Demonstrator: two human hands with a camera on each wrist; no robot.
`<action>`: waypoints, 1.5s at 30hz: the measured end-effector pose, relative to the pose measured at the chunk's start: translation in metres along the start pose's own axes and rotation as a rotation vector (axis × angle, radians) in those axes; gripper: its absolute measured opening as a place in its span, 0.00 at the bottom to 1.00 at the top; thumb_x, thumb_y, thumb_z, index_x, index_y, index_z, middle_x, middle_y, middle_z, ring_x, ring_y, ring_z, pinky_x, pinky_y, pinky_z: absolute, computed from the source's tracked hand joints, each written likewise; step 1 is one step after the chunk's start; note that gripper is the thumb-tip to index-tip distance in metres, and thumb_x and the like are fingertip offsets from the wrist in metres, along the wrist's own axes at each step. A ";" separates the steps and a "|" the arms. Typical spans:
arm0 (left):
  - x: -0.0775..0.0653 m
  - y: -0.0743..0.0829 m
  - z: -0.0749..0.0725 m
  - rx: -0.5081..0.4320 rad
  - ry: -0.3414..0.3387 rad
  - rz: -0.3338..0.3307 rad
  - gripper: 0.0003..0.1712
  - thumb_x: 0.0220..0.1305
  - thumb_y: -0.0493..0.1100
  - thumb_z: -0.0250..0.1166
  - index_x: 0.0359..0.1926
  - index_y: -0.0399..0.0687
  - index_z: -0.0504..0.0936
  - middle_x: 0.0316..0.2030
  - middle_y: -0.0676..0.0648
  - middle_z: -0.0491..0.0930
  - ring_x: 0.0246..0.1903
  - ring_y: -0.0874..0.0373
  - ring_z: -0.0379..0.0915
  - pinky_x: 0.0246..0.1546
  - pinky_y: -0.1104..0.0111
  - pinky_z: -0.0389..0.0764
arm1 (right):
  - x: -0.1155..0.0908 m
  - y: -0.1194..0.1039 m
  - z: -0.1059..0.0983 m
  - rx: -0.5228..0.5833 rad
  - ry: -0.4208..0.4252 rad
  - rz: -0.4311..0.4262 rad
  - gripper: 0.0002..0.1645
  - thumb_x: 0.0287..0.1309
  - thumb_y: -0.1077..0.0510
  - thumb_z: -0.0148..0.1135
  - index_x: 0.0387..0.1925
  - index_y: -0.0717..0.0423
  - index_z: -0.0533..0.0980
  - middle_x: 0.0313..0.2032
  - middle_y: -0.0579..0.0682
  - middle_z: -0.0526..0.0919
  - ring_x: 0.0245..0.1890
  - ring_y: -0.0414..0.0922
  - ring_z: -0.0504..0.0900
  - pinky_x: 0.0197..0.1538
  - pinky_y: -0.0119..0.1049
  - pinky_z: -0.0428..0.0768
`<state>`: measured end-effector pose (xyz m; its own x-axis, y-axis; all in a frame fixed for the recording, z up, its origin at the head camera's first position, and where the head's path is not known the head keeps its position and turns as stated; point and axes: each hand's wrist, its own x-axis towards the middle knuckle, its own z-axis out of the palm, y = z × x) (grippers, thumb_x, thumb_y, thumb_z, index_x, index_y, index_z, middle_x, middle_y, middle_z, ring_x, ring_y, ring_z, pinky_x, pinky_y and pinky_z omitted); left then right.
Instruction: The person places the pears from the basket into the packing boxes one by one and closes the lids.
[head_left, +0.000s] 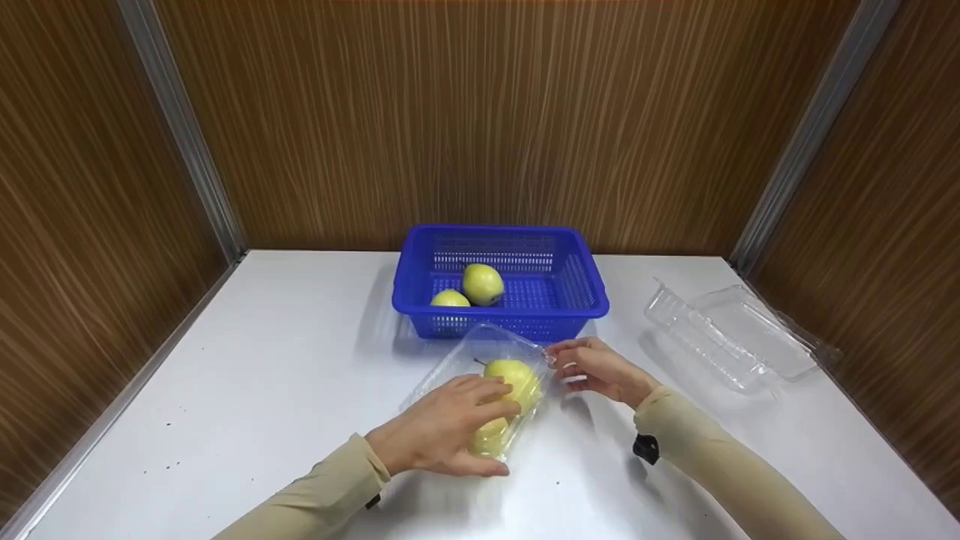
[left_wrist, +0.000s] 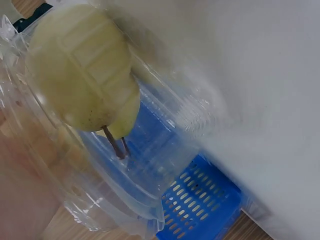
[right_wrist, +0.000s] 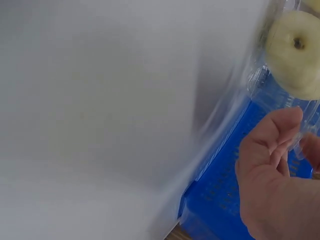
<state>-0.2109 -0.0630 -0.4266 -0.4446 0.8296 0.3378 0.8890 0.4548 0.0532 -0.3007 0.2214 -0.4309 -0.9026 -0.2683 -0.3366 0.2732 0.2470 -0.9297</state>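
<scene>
A clear plastic clamshell container [head_left: 450, 367] sits in front of the blue basket, with yellow pears [head_left: 513, 379] inside it. My left hand [head_left: 450, 427] lies across the near left part of the container. Its fingers spread over the top and its thumb stretches along the near end. In the left wrist view, two pears [left_wrist: 80, 67] with brown stems show through the plastic. My right hand [head_left: 604, 369] pinches the container's far right corner between thumb and fingertips. The right wrist view shows that hand [right_wrist: 270, 165] at the plastic edge, close to a pear [right_wrist: 295, 55].
A blue plastic basket [head_left: 499, 325] stands at the back middle of the white table [head_left: 300, 360], holding two more pears [head_left: 482, 284]. Another clear container [head_left: 705, 337] lies unfolded at the right, near the wood-grain side wall [head_left: 870, 247]. Wood-grain panels enclose the table's back and sides.
</scene>
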 end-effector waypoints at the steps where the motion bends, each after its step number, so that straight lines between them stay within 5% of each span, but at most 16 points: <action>1: 0.000 0.000 0.000 0.001 0.001 0.001 0.40 0.57 0.72 0.60 0.64 0.57 0.72 0.66 0.45 0.71 0.69 0.52 0.63 0.70 0.55 0.61 | -0.001 0.000 -0.002 -0.001 -0.012 0.000 0.25 0.57 0.65 0.56 0.58 0.67 0.72 0.33 0.47 0.79 0.32 0.41 0.78 0.35 0.33 0.80; 11: -0.012 -0.004 -0.003 0.003 -0.069 -0.022 0.44 0.52 0.59 0.61 0.71 0.51 0.64 0.71 0.48 0.64 0.72 0.51 0.56 0.72 0.52 0.57 | -0.019 0.007 -0.011 0.011 -0.118 0.018 0.29 0.55 0.65 0.59 0.60 0.64 0.68 0.29 0.45 0.79 0.31 0.41 0.78 0.37 0.34 0.81; 29: -0.027 -0.017 -0.014 -0.077 -0.109 -0.149 0.34 0.63 0.45 0.54 0.71 0.70 0.65 0.74 0.45 0.57 0.75 0.45 0.47 0.75 0.48 0.45 | -0.039 0.020 -0.021 -0.063 -0.296 0.070 0.03 0.57 0.61 0.60 0.32 0.54 0.73 0.26 0.45 0.80 0.27 0.39 0.79 0.35 0.34 0.82; 34: -0.034 -0.023 -0.013 -0.151 -0.110 -0.288 0.33 0.69 0.47 0.52 0.75 0.61 0.59 0.77 0.42 0.48 0.76 0.43 0.38 0.74 0.46 0.43 | -0.045 0.020 -0.022 -0.084 -0.314 0.075 0.04 0.58 0.58 0.61 0.29 0.54 0.78 0.25 0.45 0.83 0.25 0.38 0.80 0.32 0.33 0.83; 40: -0.047 -0.037 -0.011 -0.335 -0.082 -0.590 0.48 0.68 0.63 0.55 0.77 0.42 0.48 0.75 0.33 0.44 0.75 0.37 0.37 0.72 0.42 0.47 | -0.050 0.021 -0.019 -0.122 -0.324 0.089 0.10 0.57 0.57 0.62 0.34 0.61 0.81 0.24 0.45 0.84 0.23 0.38 0.81 0.28 0.31 0.82; 42: -0.049 -0.041 -0.012 -0.412 -0.101 -0.665 0.49 0.68 0.65 0.55 0.74 0.36 0.53 0.73 0.31 0.52 0.74 0.36 0.46 0.72 0.44 0.52 | -0.050 0.021 -0.018 -0.142 -0.327 0.097 0.13 0.56 0.56 0.63 0.35 0.63 0.81 0.23 0.44 0.83 0.22 0.37 0.80 0.26 0.30 0.81; 45: -0.049 -0.044 -0.014 -0.527 -0.140 -0.696 0.37 0.70 0.62 0.53 0.63 0.34 0.70 0.60 0.35 0.72 0.61 0.41 0.68 0.63 0.48 0.68 | -0.050 0.021 -0.016 -0.169 -0.326 0.106 0.15 0.56 0.54 0.63 0.35 0.64 0.82 0.22 0.44 0.82 0.20 0.36 0.78 0.23 0.28 0.80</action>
<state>-0.2266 -0.1280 -0.4322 -0.8826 0.4677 -0.0486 0.3313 0.6918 0.6416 -0.2549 0.2550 -0.4316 -0.7116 -0.5082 -0.4852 0.2765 0.4322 -0.8583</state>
